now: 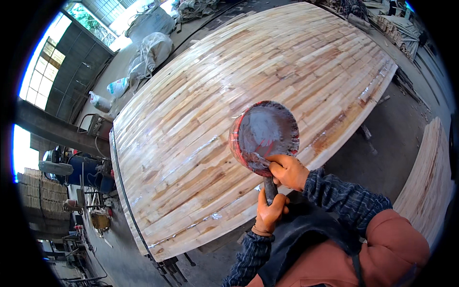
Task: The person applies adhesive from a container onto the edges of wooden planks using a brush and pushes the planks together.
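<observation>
With the left hand's grip [271,211] wrapped round its dark handle [270,188] and the right hand's grip [288,172] closed on a thin tool [261,160], a grey-coated red pan [263,125] hangs over the wooden panel [191,129], pale sacks [156,47] lying beyond.

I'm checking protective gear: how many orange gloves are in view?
2: one on the left hand, around the dark handle; one on the right hand, by the red container.

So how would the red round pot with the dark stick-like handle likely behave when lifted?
The red round pot likely keeps its shape: its rim looks firm. It may tip head-first, its wide body sitting beyond the dark stick-like handle in the orange-gloved left hand. Grey paste smeared inside could make it slippery there if wet.
</observation>
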A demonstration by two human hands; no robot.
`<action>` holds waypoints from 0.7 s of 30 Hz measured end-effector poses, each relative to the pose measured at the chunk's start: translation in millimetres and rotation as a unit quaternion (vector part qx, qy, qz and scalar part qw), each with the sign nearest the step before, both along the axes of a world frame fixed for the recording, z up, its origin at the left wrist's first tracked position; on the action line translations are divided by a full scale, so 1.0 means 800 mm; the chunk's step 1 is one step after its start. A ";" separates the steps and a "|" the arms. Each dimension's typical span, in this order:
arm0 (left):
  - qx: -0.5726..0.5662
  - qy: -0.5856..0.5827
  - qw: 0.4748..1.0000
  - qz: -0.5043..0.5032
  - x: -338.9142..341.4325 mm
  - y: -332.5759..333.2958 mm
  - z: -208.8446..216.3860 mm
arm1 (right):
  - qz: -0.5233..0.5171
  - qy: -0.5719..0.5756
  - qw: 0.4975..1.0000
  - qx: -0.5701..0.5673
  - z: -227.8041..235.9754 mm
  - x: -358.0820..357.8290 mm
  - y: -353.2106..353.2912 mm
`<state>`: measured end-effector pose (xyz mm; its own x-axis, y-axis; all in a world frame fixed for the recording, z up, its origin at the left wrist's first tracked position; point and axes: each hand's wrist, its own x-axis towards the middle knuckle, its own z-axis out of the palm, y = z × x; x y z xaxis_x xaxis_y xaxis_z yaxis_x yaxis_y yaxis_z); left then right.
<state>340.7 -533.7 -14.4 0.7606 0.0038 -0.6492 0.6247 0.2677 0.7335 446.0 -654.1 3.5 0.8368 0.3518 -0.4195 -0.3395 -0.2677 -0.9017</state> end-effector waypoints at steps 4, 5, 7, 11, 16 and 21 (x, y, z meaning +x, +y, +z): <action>0.015 -0.007 1.000 0.025 0.031 0.033 -0.014 | -0.013 0.130 0.989 0.076 -0.015 0.038 0.032; 0.013 0.000 0.999 0.030 0.037 0.039 -0.012 | -0.011 0.151 0.985 0.086 -0.017 0.045 0.040; 0.010 0.015 0.999 0.040 0.049 0.051 -0.007 | -0.004 0.144 0.987 0.074 -0.012 0.056 0.057; -0.007 -0.010 0.998 0.065 0.071 0.073 -0.012 | 0.022 -0.020 0.999 0.014 -0.030 0.072 0.094; -0.025 -0.003 0.997 0.073 0.090 0.094 -0.023 | 0.043 -0.071 0.995 0.054 -0.063 0.103 0.126; -0.004 0.012 0.997 0.078 0.113 0.113 -0.027 | 0.013 0.253 0.953 0.165 -0.050 0.170 0.129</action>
